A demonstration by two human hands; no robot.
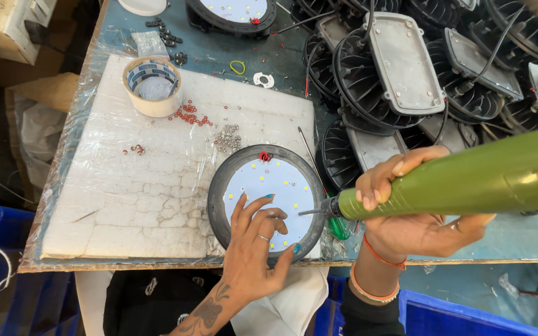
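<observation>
The left hand (pixel 253 246) lies on the near half of the lamp (pixel 266 196), fingers spread and pressed flat on its white LED board (pixel 263 186), thumb at the near right rim. The lamp, a round black housing, sits at the near right corner of the foam pad (pixel 151 180), close to the table (pixel 493 239) edge.

The right hand (pixel 406 205) is wrapped shut around the green screwdriver (pixel 468 180), held nearly level; its bit (pixel 312 212) points left and meets the board's right side just beside the left fingertips.

Judged step: fastening the board into the housing, one screw being driven while the left hand steadies the board. Whether a screw sits under the bit cannot be told. The next move calls for the bit square to the screw, steady downward pressure, and the board held against turning.

Beyond the lamp, loose screws (pixel 228 137) and red washers (pixel 191 115) lie on the pad, then a tape roll (pixel 152 87). Farther right, finned housings (pixel 381 74) are stacked with cables
</observation>
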